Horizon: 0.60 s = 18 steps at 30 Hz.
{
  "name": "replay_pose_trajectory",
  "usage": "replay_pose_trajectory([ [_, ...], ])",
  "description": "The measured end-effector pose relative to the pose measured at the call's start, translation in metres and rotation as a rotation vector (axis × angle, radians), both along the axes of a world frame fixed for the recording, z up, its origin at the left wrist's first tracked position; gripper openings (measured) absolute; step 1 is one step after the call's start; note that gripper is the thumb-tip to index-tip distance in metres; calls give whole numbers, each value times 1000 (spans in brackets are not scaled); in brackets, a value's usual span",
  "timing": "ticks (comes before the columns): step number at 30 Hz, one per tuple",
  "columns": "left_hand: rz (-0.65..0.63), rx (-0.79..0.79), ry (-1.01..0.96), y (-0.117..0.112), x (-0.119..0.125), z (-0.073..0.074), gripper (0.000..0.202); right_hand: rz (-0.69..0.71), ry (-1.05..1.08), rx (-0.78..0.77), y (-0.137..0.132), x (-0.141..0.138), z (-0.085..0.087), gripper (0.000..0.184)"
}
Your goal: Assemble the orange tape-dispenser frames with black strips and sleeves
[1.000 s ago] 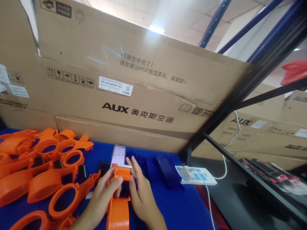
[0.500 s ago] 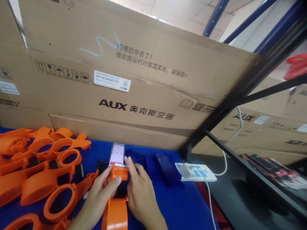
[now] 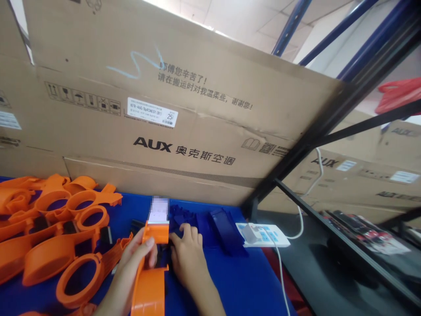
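My left hand [image 3: 136,259] is closed around the frame of an orange tape dispenser [image 3: 149,292], thumb across its upper part. The dispenser stands nearly upright, with a pale metal strip along its top edge and the round hub toward me. To its right, my right hand [image 3: 189,252] is low over the blue surface, apart from the dispenser. Its fingers are curled, with the tips hidden beneath them, beside small dark blue pieces [image 3: 180,215]. A phone [image 3: 158,213] with a lit screen stands just behind the dispenser.
Several orange tape dispensers [image 3: 79,281] lie heaped on the left of the blue tabletop [image 3: 226,285]. Flat dark blue pieces [image 3: 225,230] lie right of my hands. A white power strip [image 3: 279,235] with cables sits at the right edge. A large cardboard box [image 3: 197,127] stands behind.
My right hand has left the top of the tape dispenser and moved down beside it, its fingers curling. My left hand still holds the dispenser, which has shifted slightly left in view.
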<state>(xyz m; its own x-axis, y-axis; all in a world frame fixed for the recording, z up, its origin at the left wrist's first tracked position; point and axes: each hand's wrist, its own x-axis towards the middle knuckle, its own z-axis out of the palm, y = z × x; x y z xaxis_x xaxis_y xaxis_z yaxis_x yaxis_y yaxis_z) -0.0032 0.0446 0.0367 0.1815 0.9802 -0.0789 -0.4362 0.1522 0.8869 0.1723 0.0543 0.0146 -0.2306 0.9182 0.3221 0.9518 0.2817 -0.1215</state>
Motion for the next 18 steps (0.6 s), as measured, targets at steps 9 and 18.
replay_pose_trajectory([
  [9,45,-6,-30,-7,8,-2,38,-20,229,176,1,21,32,24],
  [18,57,2,26,-8,10,-11,37,256,567,383,-11,12,34,41],
])
